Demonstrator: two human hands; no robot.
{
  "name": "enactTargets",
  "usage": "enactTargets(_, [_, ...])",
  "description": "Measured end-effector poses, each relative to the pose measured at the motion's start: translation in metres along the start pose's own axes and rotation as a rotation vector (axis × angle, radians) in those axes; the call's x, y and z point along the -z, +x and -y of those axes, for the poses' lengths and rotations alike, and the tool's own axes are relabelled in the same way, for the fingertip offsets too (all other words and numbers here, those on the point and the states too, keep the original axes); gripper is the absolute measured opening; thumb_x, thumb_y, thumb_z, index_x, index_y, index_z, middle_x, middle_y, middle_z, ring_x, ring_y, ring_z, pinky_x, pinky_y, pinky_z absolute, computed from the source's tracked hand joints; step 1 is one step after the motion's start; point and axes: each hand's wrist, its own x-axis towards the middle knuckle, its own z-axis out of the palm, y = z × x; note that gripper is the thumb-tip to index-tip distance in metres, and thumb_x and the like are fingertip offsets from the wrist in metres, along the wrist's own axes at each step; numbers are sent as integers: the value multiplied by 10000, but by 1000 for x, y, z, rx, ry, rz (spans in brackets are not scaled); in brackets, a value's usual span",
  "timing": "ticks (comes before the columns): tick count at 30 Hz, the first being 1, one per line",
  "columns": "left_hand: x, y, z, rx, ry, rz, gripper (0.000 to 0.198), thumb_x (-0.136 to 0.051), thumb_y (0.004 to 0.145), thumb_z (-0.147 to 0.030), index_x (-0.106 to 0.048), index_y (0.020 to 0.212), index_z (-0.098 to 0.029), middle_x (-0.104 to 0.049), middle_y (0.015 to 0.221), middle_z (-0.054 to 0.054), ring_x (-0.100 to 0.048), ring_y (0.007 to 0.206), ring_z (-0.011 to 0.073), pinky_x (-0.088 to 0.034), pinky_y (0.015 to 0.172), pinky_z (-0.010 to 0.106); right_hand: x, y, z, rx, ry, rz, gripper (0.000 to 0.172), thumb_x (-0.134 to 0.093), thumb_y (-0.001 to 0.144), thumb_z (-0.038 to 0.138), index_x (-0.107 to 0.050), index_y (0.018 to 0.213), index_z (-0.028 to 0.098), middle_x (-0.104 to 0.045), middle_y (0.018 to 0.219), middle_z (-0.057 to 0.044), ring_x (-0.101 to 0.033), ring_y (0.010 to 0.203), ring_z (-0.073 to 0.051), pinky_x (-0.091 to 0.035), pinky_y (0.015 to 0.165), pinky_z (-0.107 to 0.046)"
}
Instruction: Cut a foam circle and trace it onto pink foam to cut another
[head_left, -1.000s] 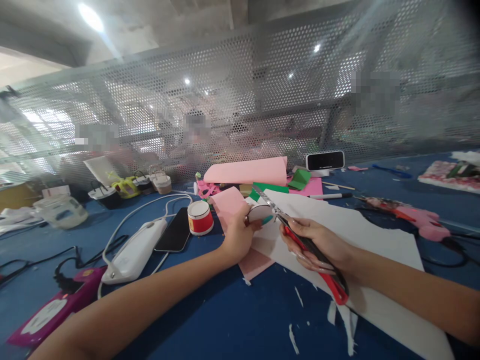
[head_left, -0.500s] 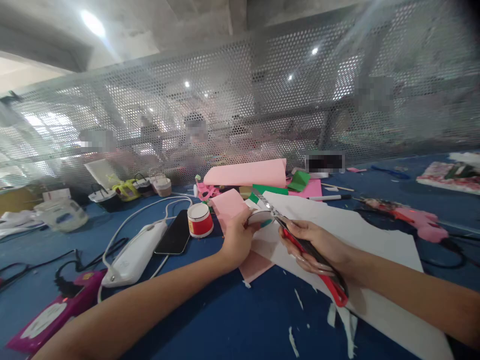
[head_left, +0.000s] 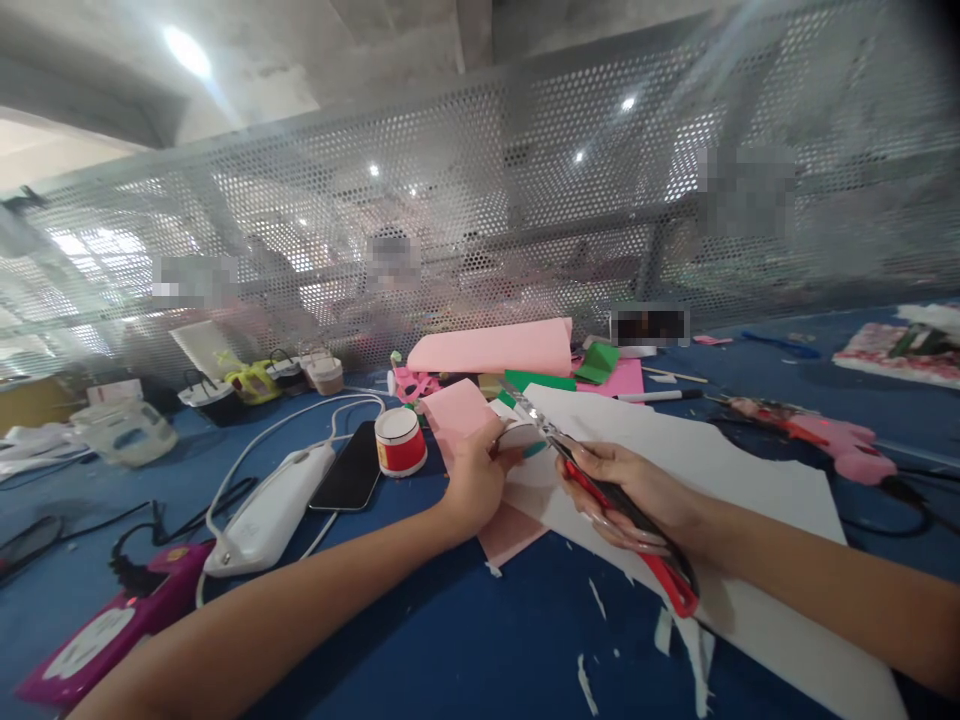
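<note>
My right hand (head_left: 637,495) is closed round red-and-black scissors (head_left: 664,565), whose blades (head_left: 536,417) point up and away to the left. My left hand (head_left: 476,475) pinches a small round white paper piece (head_left: 519,436) right at the blades. Both hands work over a large white sheet (head_left: 712,470) lying on the blue table (head_left: 450,640). A pink paper piece (head_left: 457,405) lies just behind my left hand.
Left of my hands stand a red-and-white cup (head_left: 400,440), a black phone (head_left: 351,467) and a white power bank (head_left: 270,505) with cables. A pink paper roll (head_left: 495,347) and green paper (head_left: 600,360) lie behind. A pink glue gun (head_left: 832,435) lies right. A perforated metal screen (head_left: 525,200) closes the back.
The scissor blades have closed slightly on the round paper piece, which my left hand has turned a little. Both arms stay in place.
</note>
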Motion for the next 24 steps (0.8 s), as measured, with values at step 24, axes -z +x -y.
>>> enactTargets(24, [-3, 7, 5, 78, -226, -61, 261, -649, 658, -123, -632, 914, -173, -681, 901, 24, -619, 856, 171, -481, 741, 261, -5, 1, 2, 33, 20, -95, 282, -519, 878, 403, -568, 761, 151, -518, 441, 53, -280, 202, -26, -259, 227, -147])
